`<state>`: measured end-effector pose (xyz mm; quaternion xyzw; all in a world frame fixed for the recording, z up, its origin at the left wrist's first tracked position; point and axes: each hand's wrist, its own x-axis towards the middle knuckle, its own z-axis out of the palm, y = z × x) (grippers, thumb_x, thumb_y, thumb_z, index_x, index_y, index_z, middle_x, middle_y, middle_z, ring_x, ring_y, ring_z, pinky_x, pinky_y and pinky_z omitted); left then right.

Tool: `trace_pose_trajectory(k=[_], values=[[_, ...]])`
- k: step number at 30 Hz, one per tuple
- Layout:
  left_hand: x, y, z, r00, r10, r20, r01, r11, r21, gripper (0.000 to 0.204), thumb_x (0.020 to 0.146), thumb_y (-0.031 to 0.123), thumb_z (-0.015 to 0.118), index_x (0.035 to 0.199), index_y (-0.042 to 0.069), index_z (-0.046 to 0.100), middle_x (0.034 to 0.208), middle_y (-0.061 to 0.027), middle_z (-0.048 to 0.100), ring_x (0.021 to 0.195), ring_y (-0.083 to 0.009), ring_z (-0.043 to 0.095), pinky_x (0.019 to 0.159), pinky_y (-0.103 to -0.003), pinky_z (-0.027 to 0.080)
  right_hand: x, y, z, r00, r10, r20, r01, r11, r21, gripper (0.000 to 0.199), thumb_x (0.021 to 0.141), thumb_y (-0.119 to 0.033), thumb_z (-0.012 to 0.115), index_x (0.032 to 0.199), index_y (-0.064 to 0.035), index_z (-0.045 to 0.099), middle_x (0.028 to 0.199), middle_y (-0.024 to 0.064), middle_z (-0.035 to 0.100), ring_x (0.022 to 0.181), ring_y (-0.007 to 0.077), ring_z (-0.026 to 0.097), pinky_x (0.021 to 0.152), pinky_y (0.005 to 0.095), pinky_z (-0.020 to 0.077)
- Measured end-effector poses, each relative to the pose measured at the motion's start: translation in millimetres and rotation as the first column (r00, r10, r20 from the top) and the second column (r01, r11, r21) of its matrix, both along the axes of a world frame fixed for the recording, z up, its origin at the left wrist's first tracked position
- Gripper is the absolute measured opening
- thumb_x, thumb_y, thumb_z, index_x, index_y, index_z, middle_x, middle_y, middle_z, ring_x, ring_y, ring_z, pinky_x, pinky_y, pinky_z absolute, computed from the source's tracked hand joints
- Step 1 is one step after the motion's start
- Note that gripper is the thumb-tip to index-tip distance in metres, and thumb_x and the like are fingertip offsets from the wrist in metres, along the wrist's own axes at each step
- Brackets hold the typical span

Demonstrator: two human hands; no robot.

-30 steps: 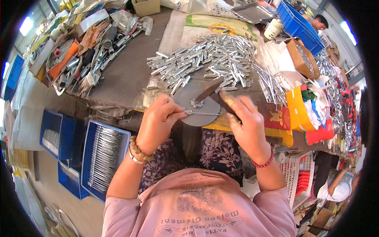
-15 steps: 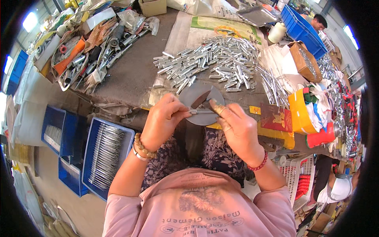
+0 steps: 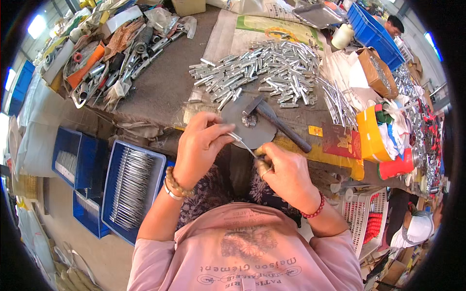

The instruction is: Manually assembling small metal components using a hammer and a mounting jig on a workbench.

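Between my hands is a thin metal rod with a thicker silver sleeve (image 3: 236, 137), slanting down to the right. My left hand (image 3: 200, 145) pinches its sleeve end. The fingers of my right hand (image 3: 284, 169) are closed on its thin end. Just beyond my hands a hammer (image 3: 279, 121) lies with its head on a round grey metal plate (image 3: 236, 110), its handle pointing toward my right hand. Small bits of metal (image 3: 249, 120) sit on the plate beside the hammer head. Past the plate spreads a heap of short silver metal sleeves (image 3: 262, 68).
Thin rods (image 3: 338, 104) lie right of the heap, near a red packet (image 3: 341, 143) and a yellow container (image 3: 373, 136). Assorted tools (image 3: 128, 60) crowd the far left of the bench. Below left, a blue bin (image 3: 108, 194) holds rows of metal rods. A person (image 3: 394, 26) is at far right.
My right hand has let go of the hammer, which now rests on the plate, and has come down to grip the rod's thin end. The rod has tilted downward to the right.
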<state>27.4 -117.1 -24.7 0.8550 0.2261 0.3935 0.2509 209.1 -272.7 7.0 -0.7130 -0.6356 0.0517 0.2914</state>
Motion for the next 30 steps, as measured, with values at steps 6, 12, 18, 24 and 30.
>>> trace_pose_trajectory(k=[6,12,18,24,30], values=[[-0.6,-42.7,-15.9,0.98,0.169,0.104,-0.081,0.821,-0.565,0.047,0.097,0.001,0.074,0.143,0.008,0.067,0.1,-0.0067,0.074,0.073,-0.0123,0.064,0.063,-0.028,0.052,-8.8,-4.4,-7.8,0.633,-0.151,-0.759,-0.164,0.932,-0.322,0.017,0.101,-0.007,0.07,0.116,-0.0014,0.07,0.073,-0.0002,0.061,0.06,0.0044,0.052,0.055,0.0249,0.0427],[-1.4,-52.5,-19.4,0.935,0.18,0.306,0.188,0.479,-0.857,0.059,0.108,0.006,0.061,0.164,0.008,0.04,0.104,-0.0052,0.076,0.076,-0.0044,0.062,0.06,-0.019,0.053,-27.6,-6.0,-5.6,0.488,-0.221,-0.844,-0.207,0.91,-0.358,0.023,0.1,-0.003,0.068,0.122,0.0013,0.067,0.077,0.0023,0.066,0.066,0.0061,0.056,0.059,0.0267,0.0479],[-21.4,-60.6,-13.8,0.901,0.297,0.317,0.171,0.429,-0.887,0.063,0.097,0.009,0.078,0.151,0.007,0.048,0.098,-0.0027,0.073,0.074,-0.0043,0.06,0.058,-0.02,0.046,-48.3,-7.3,-27.7,0.627,-0.037,-0.778,-0.239,0.942,-0.237,0.022,0.099,0.0,0.067,0.121,0.0004,0.066,0.077,0.0035,0.066,0.069,0.0081,0.058,0.061,0.0282,0.0487],[-90.7,-35.4,-34.0,0.843,0.459,0.28,0.004,0.515,-0.857,0.056,0.097,0.009,0.077,0.147,0.006,0.051,0.096,-0.0013,0.071,0.074,-0.0036,0.058,0.059,-0.02,0.045,-38.9,-6.5,-40.7,0.569,-0.064,-0.82,-0.355,0.88,-0.315,0.046,0.104,0.001,0.061,0.149,-0.0046,0.056,0.102,0.0055,0.07,0.08,0.0085,0.065,0.07,0.0227,0.0549],[-258.2,-34.7,-87.0,0.547,0.83,-0.112,-0.592,0.288,-0.753,0.053,0.093,0.014,0.079,0.141,0.004,0.058,0.096,-0.0052,0.072,0.075,-0.0084,0.06,0.06,-0.025,0.048,-30.9,-0.3,-49.3,0.581,-0.101,-0.807,-0.381,0.843,-0.38,0.044,0.108,-0.003,0.059,0.152,-0.0031,0.053,0.102,0.0044,0.068,0.074,0.0053,0.063,0.067,0.0209,0.0541]])
